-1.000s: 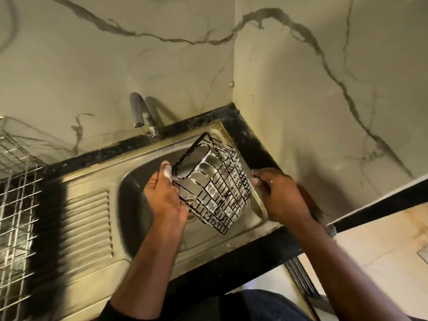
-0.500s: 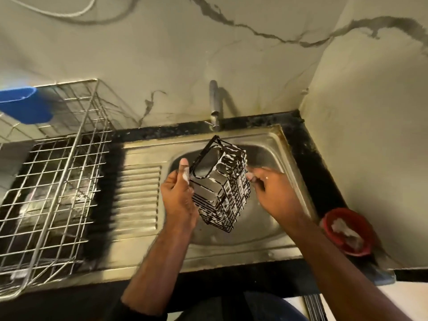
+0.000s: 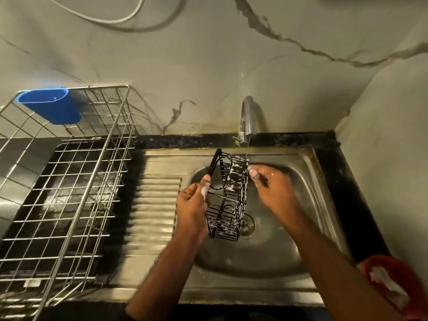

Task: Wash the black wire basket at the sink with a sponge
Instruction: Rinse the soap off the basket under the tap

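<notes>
Hands, left [image 3: 193, 206] and right [image 3: 269, 185], each pinch the sudsy black wire basket [image 3: 228, 200] over the sink [image 3: 308, 181].

Head view: looks steeply down, close over sink [image 3: 308, 163].

the scene is dim with a yellow-green cast. light seems to come from above and in front: the tap [image 3: 248, 117] throws a soft shadow up and right onto the marble wall [image 3: 208, 66]. the steel sink [image 3: 308, 172] shows dull glare along its rim and basin. the ribbed drainboard [image 3: 155, 205] at centre left is smeared with blur. straight edges bow toward the frame's corners, and the lower right corner is soft.
</notes>
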### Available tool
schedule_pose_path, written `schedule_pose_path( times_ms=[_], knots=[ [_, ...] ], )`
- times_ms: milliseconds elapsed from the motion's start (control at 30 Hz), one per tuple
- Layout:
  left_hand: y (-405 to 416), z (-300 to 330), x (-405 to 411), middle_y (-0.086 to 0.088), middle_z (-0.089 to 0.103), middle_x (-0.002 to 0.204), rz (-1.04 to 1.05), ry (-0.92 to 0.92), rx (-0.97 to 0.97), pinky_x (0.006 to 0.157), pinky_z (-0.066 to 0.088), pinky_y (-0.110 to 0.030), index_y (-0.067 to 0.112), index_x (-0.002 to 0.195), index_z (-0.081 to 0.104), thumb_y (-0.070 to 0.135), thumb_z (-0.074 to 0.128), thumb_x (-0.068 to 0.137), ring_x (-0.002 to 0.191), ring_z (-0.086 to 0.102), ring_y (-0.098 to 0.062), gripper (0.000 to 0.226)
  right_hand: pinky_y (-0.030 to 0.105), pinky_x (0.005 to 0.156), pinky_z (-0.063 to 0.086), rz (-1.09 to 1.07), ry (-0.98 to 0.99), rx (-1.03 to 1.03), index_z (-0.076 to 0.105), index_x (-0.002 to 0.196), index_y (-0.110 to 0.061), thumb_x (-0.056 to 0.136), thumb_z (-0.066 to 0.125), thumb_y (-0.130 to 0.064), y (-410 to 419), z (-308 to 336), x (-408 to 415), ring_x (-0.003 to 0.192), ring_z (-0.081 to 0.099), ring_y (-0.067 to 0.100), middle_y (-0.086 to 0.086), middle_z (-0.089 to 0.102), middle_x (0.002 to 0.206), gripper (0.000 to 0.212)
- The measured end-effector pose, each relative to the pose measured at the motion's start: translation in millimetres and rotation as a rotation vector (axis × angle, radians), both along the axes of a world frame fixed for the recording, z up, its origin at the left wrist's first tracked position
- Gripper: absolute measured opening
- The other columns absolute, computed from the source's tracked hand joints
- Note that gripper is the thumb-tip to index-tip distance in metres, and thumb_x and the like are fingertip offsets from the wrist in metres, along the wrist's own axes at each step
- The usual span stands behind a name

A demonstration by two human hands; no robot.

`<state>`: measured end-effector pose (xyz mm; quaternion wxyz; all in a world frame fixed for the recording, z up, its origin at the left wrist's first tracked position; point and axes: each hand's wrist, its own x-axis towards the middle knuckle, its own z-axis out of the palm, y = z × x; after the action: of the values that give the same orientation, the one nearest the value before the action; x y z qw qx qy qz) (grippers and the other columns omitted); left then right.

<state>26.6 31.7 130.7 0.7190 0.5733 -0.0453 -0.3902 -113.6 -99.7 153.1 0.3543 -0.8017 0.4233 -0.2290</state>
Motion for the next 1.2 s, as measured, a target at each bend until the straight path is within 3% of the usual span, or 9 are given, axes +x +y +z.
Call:
schedule_pose_path(
  times_ms=[133,300,433,500,633,900,1000,1100,1200],
  knots=[
    [-13,-4,2,0.000,0.065,0.058,-0.048,0.006,0.048,0.047,0.050,-0.021,0.007,0.076,0.065,0.025,0.069,0.093,0.049,0.059,-0.010,0.024,0.030,0.083,0.057,-0.167,-0.208,0.342,0.070,0.113,-0.016,0.100,0.055,-0.023,-26,-13,25,0.089,0.069,0.012,0.001,0.073,0.101,0.020],
    [-28,2,-2,0.004,0.061,0.049,-0.116,0.010,0.059,0.040,0.045,-0.016,0.009,0.075,0.057,0.017,0.050,0.105,0.040,0.056,-0.003,0.032,0.020,0.062,0.057,-0.406,-0.857,1.065,0.063,0.095,-0.005,0.104,0.048,-0.020,-63,-5,68,0.073,0.068,0.014,0.009,0.069,0.084,0.023],
    [-34,-1,-4,-0.004,0.066,0.058,-0.133,0.022,0.070,0.046,0.050,-0.020,0.004,0.083,0.060,0.020,0.045,0.107,0.050,0.063,-0.008,0.033,0.015,0.039,0.035,-0.355,-0.879,1.359,0.056,0.087,-0.010,0.100,0.039,-0.008,-78,-1,91,0.046,0.050,0.008,0.002,0.056,0.059,0.022],
    [-35,-2,-4,-0.013,0.072,0.075,-0.158,0.013,0.072,0.056,0.056,-0.029,0.001,0.096,0.066,0.026,0.047,0.107,0.065,0.069,-0.020,0.033,0.016,0.034,0.025,-0.333,-0.929,1.420,0.051,0.081,-0.014,0.100,0.036,-0.013,-86,-4,95,0.038,0.038,0.006,-0.003,0.043,0.052,0.024],
    [-34,-11,-4,0.002,0.051,0.057,-0.244,-0.032,0.144,0.053,0.043,-0.026,0.014,0.079,0.057,0.032,0.051,0.105,0.051,0.045,-0.011,0.032,0.015,0.034,0.021,-0.216,-0.789,1.502,0.048,0.072,-0.016,0.089,0.042,-0.010,-89,-7,91,0.039,0.035,0.005,-0.004,0.041,0.051,0.019],
    [-46,-11,-5,0.008,0.048,0.053,-0.415,-0.045,0.164,0.045,0.030,-0.015,0.003,0.094,0.062,0.021,0.054,0.104,0.045,0.036,-0.002,0.022,0.009,0.033,0.029,-0.039,-0.780,1.468,0.058,0.089,-0.006,0.102,0.038,-0.004,-78,7,82,0.040,0.043,0.000,-0.001,0.051,0.063,0.024],
    [-53,-13,-7,0.005,0.045,0.054,-0.417,-0.035,0.191,0.047,0.029,-0.017,0.005,0.089,0.065,0.021,0.054,0.105,0.045,0.035,-0.003,0.024,0.010,0.033,0.031,-0.035,-0.596,1.262,0.063,0.102,-0.001,0.100,0.049,-0.004,-72,2,85,0.040,0.044,0.000,0.001,0.059,0.069,0.014],
    [-57,-14,-7,0.004,0.042,0.051,-0.411,0.003,0.187,0.052,0.032,-0.026,0.005,0.091,0.064,0.022,0.052,0.106,0.048,0.035,-0.009,0.026,0.013,0.027,0.021,-0.137,-0.429,1.141,0.062,0.086,-0.007,0.096,0.062,-0.025,-66,-4,89,0.031,0.032,0.000,-0.005,0.051,0.053,0.021],
    [-61,-17,-4,0.003,0.041,0.050,-0.401,0.047,0.204,0.051,0.037,-0.024,0.007,0.092,0.064,0.024,0.052,0.106,0.050,0.036,-0.012,0.025,0.016,0.029,0.013,-0.199,-0.429,1.154,0.046,0.065,-0.018,0.098,0.051,-0.024,-68,-1,88,0.029,0.024,0.003,-0.007,0.037,0.043,0.035]
  ],
)
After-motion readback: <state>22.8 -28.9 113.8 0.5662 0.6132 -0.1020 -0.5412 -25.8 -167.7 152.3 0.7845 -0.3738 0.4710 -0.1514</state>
